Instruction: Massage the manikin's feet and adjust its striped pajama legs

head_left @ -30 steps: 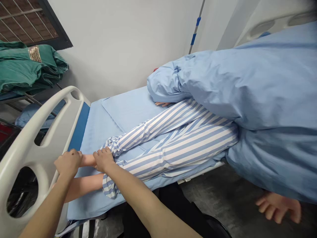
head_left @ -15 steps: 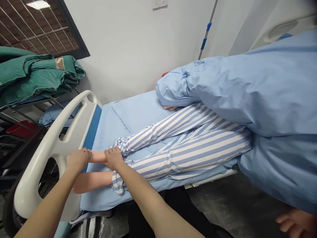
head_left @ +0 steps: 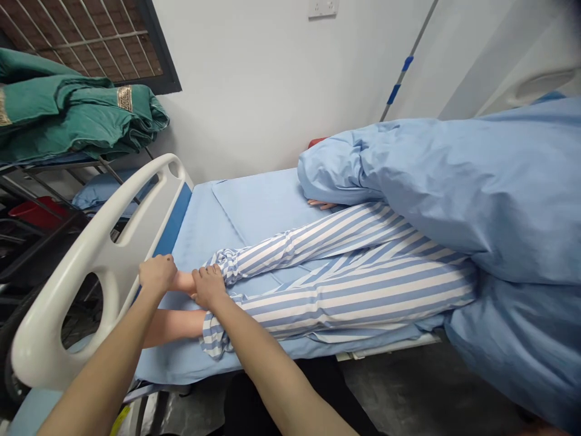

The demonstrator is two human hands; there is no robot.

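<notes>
My left hand (head_left: pixel 158 272) is wrapped round the foot of the far leg, close to the footboard; its fingers hide most of that foot. Just above the ankle, my right hand (head_left: pixel 209 287) grips the same bare lower leg (head_left: pixel 184 282), beside the bunched trouser cuff. The near leg (head_left: pixel 177 325) lies on the bed, its foot hidden behind my left forearm. Both legs belong to a figure in blue-and-white striped trousers (head_left: pixel 349 297), stretched out on a blue sheet (head_left: pixel 254 200).
A pale footboard (head_left: pixel 106 236) with cut-out handles stands at the bed's left end. A person in a blue gown (head_left: pixel 454 175) leans over the figure from the right. Green folded cloth (head_left: pixel 91 115) lies on a rack at left. A pole (head_left: pixel 402 79) stands by the wall.
My left hand, still on the foot, has come a little closer to my right hand. My right hand keeps its hold. The whole view has shifted slightly.
</notes>
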